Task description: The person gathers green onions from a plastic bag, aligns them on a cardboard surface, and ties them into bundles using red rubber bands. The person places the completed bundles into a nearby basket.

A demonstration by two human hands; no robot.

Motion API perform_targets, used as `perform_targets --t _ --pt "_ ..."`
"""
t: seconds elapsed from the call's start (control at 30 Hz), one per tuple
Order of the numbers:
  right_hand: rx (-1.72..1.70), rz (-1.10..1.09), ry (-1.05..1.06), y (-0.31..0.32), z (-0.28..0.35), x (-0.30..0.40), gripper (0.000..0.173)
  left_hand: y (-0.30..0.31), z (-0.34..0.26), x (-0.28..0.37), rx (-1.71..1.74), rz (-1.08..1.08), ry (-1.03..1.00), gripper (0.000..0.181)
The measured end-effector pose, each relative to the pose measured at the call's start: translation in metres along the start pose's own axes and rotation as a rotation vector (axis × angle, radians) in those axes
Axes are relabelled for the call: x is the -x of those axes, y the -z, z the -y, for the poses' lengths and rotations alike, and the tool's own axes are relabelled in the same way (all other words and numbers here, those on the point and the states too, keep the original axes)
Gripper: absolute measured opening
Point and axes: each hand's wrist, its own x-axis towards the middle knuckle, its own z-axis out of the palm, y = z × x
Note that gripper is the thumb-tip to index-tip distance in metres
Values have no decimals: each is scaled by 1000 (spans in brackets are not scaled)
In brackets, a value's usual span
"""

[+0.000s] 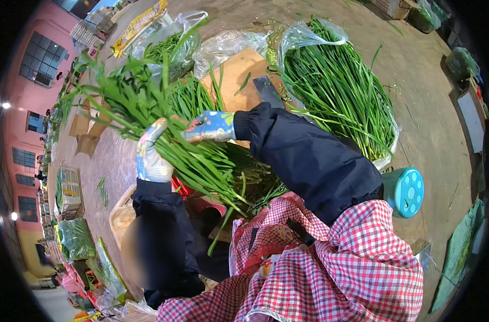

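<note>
A bunch of long flat green leaves, resembling garlic chives (pixel 200 165), slants in front of me, its tips up at the left and its stalk ends down near my lap. My left hand (pixel 154 155), in a patterned fabric glove, is closed around it from the left. On the other side, my right hand (pixel 210 124), in a matching glove, has its fingers on the same bunch; the leaves partly hide them. Behind it lies a brown cardboard piece (pixel 234 78) with a dark flat strip (pixel 268 90) on it. More cut greens (pixel 190 96) lie just beyond my hands.
At the right, a large heap of long greens (pixel 337 88) lies in a clear plastic bag. A turquoise round stool (pixel 407 193) stands near my right elbow. Farther off are a bag of greens (pixel 164 48), an open cardboard box (pixel 89 124) and a crate (pixel 69 189).
</note>
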Motion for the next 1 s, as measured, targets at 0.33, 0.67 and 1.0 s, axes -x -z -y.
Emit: perform_targets --t 0.33,0.67,1.0 --pt "-166 -179 -87 -21 9 114 27 141 -18 46 184 -287 -289 18" --pt "529 -148 248 -106 0 117 41 173 16 81 -93 -478 -594 23" --pt "330 179 306 -106 2 143 19 218 18 101 363 -115 -460 39"
